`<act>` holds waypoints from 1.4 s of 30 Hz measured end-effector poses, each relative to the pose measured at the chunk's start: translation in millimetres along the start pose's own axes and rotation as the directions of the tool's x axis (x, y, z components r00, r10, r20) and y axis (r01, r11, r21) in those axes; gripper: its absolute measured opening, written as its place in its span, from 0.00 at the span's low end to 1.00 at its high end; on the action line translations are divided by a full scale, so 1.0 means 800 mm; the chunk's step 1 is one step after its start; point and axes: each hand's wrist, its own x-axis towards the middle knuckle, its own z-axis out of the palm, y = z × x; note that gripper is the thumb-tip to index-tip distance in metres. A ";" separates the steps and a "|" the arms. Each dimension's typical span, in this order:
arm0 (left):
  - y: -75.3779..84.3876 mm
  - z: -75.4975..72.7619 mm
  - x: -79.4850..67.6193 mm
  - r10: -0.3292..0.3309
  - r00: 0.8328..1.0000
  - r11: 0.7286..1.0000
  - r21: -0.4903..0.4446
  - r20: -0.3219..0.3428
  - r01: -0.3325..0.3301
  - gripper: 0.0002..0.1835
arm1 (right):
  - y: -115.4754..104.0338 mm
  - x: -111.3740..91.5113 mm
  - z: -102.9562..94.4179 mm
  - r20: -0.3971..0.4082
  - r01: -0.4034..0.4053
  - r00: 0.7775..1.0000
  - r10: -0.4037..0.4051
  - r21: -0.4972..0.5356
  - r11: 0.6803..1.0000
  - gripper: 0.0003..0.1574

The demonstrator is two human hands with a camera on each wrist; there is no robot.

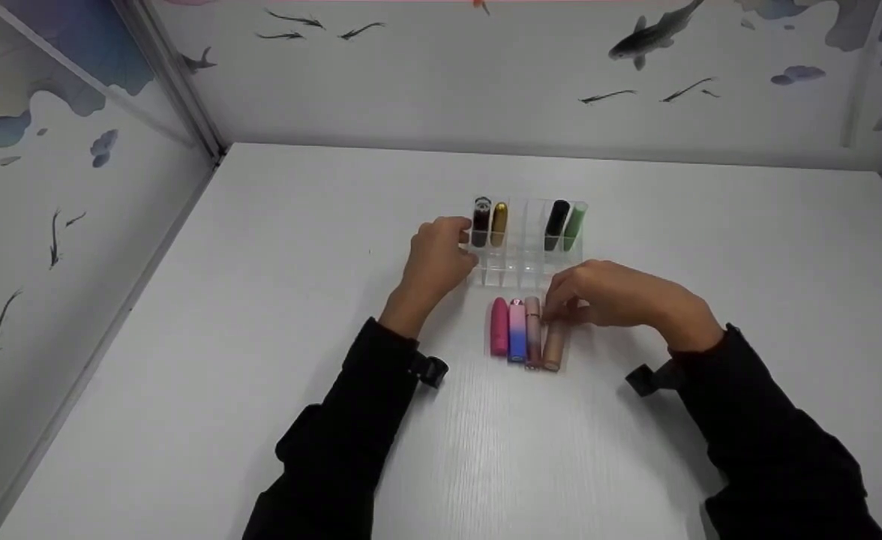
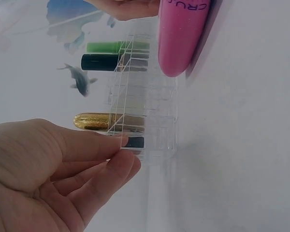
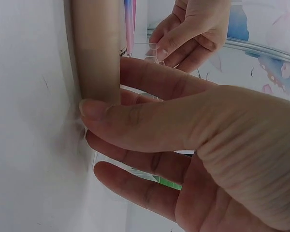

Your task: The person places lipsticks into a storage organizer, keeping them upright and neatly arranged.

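A clear compartment lipstick holder stands on the white table. My left hand grips its left end, thumb and fingertips at the clear wall beside a dark tube. A gold tube is in the slot beside that one. Toward the holder's right end stand a black tube and a green tube. With thumb and fingers, my right hand holds the upper end of a beige cosmetic tube, which lies in front of the holder. Its fingers partly hide that end.
Left of the beige tube lie a pink tube, a pink-and-blue tube and a rosy tube, side by side. White panels printed with fish enclose the table's back and left side.
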 end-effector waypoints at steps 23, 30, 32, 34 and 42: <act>0.000 0.001 0.000 -0.010 1.000 1.000 -0.020 0.003 0.010 0.25 | -0.004 0.000 -0.002 0.058 -0.076 0.995 0.077 -0.023 0.997 0.21; 0.000 0.001 0.000 -0.019 1.000 1.000 -0.022 0.003 0.019 0.25 | -0.004 -0.001 -0.002 0.074 -0.091 0.993 0.092 -0.027 0.996 0.20; 0.000 0.001 0.000 -0.018 1.000 1.000 -0.026 0.001 0.018 0.25 | -0.005 0.000 -0.002 0.077 -0.093 0.992 0.095 -0.026 0.995 0.19; 0.000 0.001 0.000 -0.016 1.000 0.999 -0.027 0.000 0.016 0.25 | -0.005 0.000 -0.003 0.078 -0.096 0.992 0.098 -0.021 0.995 0.19; 0.000 0.000 0.000 -0.024 1.000 0.999 -0.029 0.010 0.025 0.25 | -0.004 -0.002 -0.004 0.065 -0.080 0.995 0.081 -0.015 0.997 0.19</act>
